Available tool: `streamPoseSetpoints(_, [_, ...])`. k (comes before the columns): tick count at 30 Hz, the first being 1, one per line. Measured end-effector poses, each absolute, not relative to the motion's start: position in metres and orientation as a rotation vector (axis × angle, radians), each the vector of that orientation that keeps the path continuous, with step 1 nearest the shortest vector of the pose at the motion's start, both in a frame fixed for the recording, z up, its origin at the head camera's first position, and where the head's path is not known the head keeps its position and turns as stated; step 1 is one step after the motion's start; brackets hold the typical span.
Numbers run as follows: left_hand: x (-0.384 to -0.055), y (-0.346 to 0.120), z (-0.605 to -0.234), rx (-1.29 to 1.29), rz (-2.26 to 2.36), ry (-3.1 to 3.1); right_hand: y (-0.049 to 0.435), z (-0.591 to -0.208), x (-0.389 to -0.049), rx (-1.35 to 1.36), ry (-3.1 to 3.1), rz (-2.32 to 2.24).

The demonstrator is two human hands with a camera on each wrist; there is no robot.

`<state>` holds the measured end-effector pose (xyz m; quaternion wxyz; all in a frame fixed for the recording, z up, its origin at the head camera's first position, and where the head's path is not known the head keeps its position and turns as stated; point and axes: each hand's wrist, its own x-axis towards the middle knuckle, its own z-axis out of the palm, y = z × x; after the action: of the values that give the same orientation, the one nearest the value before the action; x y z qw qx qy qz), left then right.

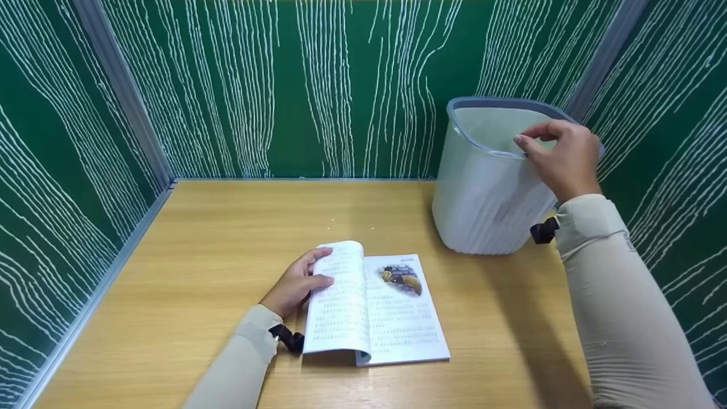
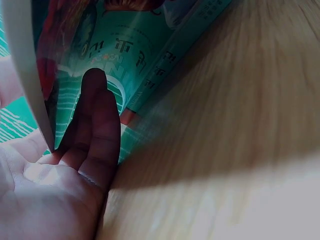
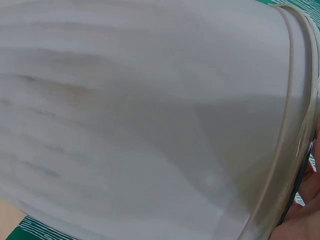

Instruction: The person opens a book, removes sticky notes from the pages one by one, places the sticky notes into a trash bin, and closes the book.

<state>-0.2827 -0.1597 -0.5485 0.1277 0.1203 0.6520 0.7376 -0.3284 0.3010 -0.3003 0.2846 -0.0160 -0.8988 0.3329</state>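
In the head view, an open book [image 1: 397, 318] lies on the table, its left pages bulging upward. My left hand [image 1: 292, 284] grips its left edge, thumb over the printed page. Below, in the left wrist view, the fingers [image 2: 102, 135] reach under the green glossy cover [image 2: 120, 55]. My right hand [image 1: 565, 156] is over the front rim of a white waste bin [image 1: 483, 193]. Its thumb and index fingertips are brought together above the opening, with nothing visible between them. The right wrist view shows mostly the bin's ribbed side [image 3: 125, 125], with part of the hand [image 3: 305, 210] beside the rim.
Several tiny pale crumbs [image 1: 373, 229] dot the wooden table [image 1: 227, 227] beyond the book. Green panels with white wavy lines [image 1: 318, 85] stand along the back and both sides. The bin occupies the table's back right corner.
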Motion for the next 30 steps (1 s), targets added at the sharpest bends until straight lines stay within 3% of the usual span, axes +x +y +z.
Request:
streamPoseSetpoints(10, [-0.281,-0.160,-0.552,0.331,2.159,1.888,0.301,-0.307,-0.331,-0.029,-2.399,0.909])
streamPoseSetpoints(15, [-0.279,-0.155,-0.552,0.319,2.180,1.830,0.300,-0.322,-0.326,0.160,-2.120,0.783])
streamPoseSetpoints(21, [-0.280,-0.150,-0.548,0.338,2.155,1.860,0.277,-0.380,-0.291,0.414,-1.701,0.876])
streamPoseSetpoints(30, [-0.282,-0.154,-0.537,0.362,2.206,1.832,0.224,-0.489,-0.246,0.346,-2.764,1.292])
